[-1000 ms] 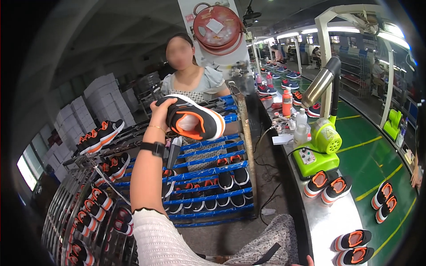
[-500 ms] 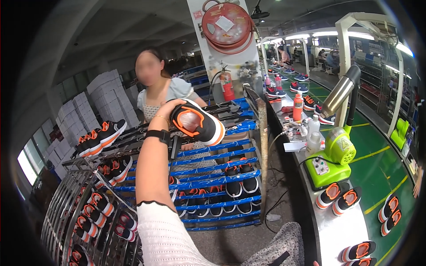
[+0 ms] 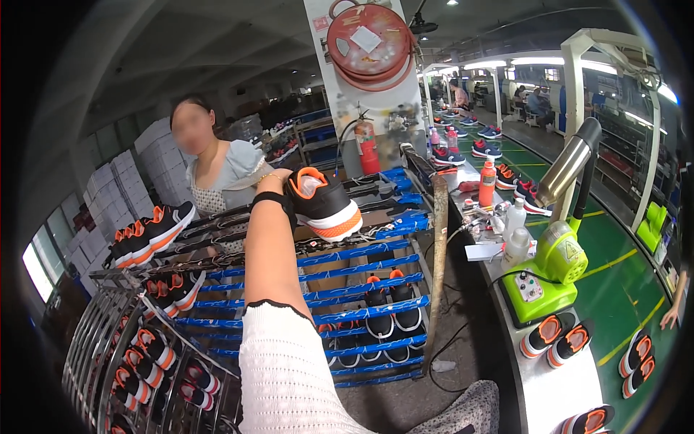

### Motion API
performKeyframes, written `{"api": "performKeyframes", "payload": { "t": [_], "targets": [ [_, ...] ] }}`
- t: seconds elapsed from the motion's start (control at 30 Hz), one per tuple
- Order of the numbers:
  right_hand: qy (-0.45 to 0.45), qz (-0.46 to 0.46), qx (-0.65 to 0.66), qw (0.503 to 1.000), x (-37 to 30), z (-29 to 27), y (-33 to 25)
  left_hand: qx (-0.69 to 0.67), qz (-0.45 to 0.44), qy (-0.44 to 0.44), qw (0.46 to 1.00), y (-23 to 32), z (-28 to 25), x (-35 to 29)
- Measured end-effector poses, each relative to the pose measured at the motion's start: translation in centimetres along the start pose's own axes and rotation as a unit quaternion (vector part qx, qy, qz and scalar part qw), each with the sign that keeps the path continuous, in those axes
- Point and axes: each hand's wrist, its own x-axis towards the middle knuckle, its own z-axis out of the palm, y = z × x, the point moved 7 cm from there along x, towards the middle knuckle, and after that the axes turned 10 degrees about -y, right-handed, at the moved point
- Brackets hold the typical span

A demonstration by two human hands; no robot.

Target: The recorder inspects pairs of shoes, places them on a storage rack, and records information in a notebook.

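My left arm, in a white knit sleeve, stretches forward over a rack with blue-wrapped bars [image 3: 369, 253]. At its end my left hand [image 3: 273, 179] is closed on a black sneaker [image 3: 318, 201] with an orange collar and a white-and-orange sole. The sneaker is above the rack's upper bars, with its opening turned up and a pale filling inside. Most of my fingers are hidden behind the shoe and the wrist. My right hand is out of view.
A person [image 3: 217, 170] stands beyond the rack. Black-and-orange sneakers [image 3: 155, 235] line its top left. On the right, a bench carries a green blower machine [image 3: 542, 282], bottles [image 3: 486, 181] and sneakers [image 3: 546, 333]. Another person's hand [image 3: 676, 307] shows at the far right. A fire extinguisher [image 3: 367, 145] hangs behind.
My left hand has carried the sneaker slightly right and turned it more upright. The person beyond the rack has shifted left in view.
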Motion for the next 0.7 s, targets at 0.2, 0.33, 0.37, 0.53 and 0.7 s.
{"api": "performKeyframes", "payload": {
  "t": [0.2, 0.33, 0.37, 0.53, 0.7],
  "targets": [
    [0.057, -0.093, -0.144, 0.984, -2.1, -1.9, -3.0, 0.018, 0.047, 0.188, 0.981, -1.2, -12.1, -0.2],
    [0.304, -0.276, -0.279, 0.868, -9.9, -1.0, -11.4, 0.218, 0.228, 0.322, 0.893, 2.6, -3.9, -8.3],
    [0.337, -0.309, -0.335, 0.824, -12.0, -1.7, -13.1, 0.161, 0.307, 0.381, 0.857, 3.0, -3.3, -13.6],
    [0.479, -0.409, -0.354, 0.691, -25.7, -13.1, -11.9, 0.069, 0.458, 0.195, 0.865, -1.0, 12.7, -22.6],
    [0.653, -0.235, -0.399, 0.599, -28.9, -10.5, -13.7, 0.097, 0.344, -0.149, 0.922, -10.9, 28.6, -31.0]
  ]
}}
